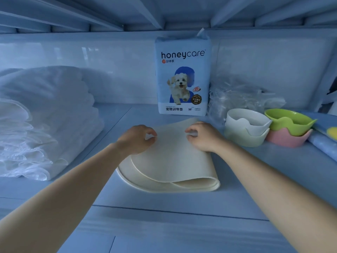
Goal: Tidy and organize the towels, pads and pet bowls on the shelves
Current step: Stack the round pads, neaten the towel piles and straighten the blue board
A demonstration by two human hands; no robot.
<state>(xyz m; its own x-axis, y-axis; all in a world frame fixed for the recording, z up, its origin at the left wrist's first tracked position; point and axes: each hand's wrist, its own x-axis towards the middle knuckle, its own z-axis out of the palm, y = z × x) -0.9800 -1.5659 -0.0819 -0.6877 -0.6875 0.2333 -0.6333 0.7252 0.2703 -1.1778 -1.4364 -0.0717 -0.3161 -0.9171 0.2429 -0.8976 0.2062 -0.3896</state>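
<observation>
A cream folded mat [173,161] lies in the middle of the shelf, its fold toward me. My left hand [136,138] pinches the mat's upper layer at the far left edge. My right hand [202,136] grips the same layer at the far right. A stack of white towels [42,125] fills the left side. Behind the mat stands a pale blue pack of pet training pads [182,75], upright. To the right sit two stacks of pet bowls: a white bowl [246,119] on a pale green one [244,138], and a bright green bowl [290,121] on a pink one [288,139].
Crumpled clear plastic wrap [240,97] lies behind the bowls. A blue patterned roll [322,143] rests at the far right. The shelf board [164,216] has seams running across it. The shelf above hangs low overhead.
</observation>
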